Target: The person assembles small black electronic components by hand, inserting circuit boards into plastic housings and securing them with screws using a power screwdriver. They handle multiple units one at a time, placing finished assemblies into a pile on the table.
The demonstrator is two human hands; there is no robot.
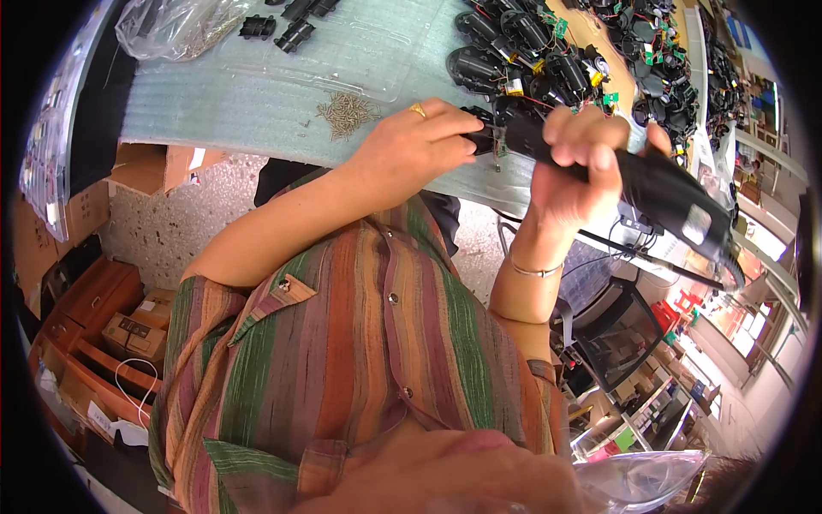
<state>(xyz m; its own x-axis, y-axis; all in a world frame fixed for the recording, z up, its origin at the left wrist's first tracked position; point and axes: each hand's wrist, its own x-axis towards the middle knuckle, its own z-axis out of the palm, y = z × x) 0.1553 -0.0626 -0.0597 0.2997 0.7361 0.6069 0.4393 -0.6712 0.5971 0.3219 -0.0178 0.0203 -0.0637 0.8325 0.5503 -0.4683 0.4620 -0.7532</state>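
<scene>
Black plastic fills both hands in the head view: the left hand (419,141), a gold ring on one finger, is pinched closed around a small black housing (485,137) with fine wires at its end, held just over the near edge of the bench (257,103). The right hand (578,158) is wrapped tight round a black electric screwdriver (659,193) whose tip meets the housing; its cable trails off to the right. A thin bracelet sits on that wrist.

Near the left hand lies a loose heap of small screws (347,113) on the ribbed pale sheet that covers the bench. Beyond the hands, rows of similar black housings with circuit boards (531,51) crowd the far right, and a clear plastic bag (171,26) lies at the far left. Cardboard boxes (137,330) stand on the floor below.

The job in hand looks like driving a screw into the housing — it would go best with the driver kept square to the hole, the part gripped firmly so it cannot twist, and the wires kept clear of the bit.
</scene>
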